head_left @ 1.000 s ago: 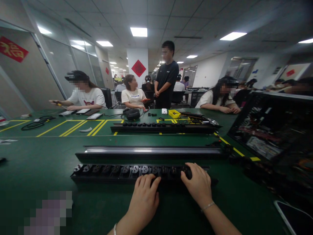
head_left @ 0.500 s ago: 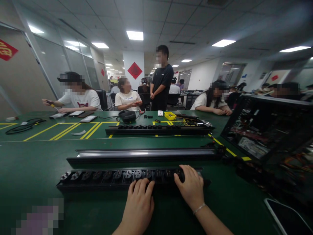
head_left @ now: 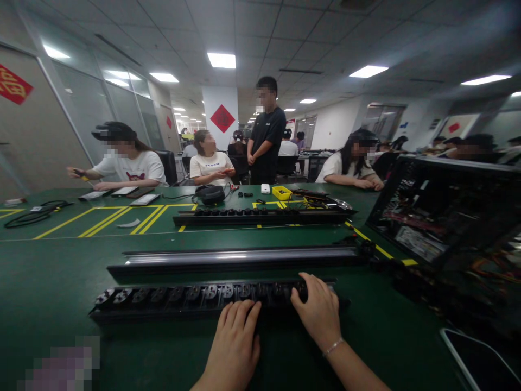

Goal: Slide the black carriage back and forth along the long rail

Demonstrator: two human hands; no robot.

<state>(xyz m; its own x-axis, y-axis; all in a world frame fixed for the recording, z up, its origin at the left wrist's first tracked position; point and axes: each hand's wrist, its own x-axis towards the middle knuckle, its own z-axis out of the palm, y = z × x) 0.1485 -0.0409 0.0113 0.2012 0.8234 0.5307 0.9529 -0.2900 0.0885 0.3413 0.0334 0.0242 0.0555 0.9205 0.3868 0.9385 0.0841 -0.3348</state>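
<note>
A long black power strip [head_left: 158, 311] lies crosswise on the green table in front of me, with a row of black socket modules in its channel. My left hand [head_left: 236, 336] bends its fingers over the strip's near edge, right of its middle. Close to the right end, my right hand [head_left: 317, 307] curls thumb and fingers around a dark socket module [head_left: 302, 290], partly hidden beneath the fingers. Just beyond lies an open black metal channel [head_left: 236, 258] with a shiny inside.
A second socket strip [head_left: 264, 217] lies farther back. An open computer case [head_left: 439, 212] and loose cables [head_left: 492, 269] stand at right, a phone [head_left: 480, 358] near the front right corner. A yellow box [head_left: 281, 193] sits at the back. Several people are across the table.
My left hand has shifted slightly right along the strip's near edge. My right hand keeps almost the same place. The view has moved slightly.
</note>
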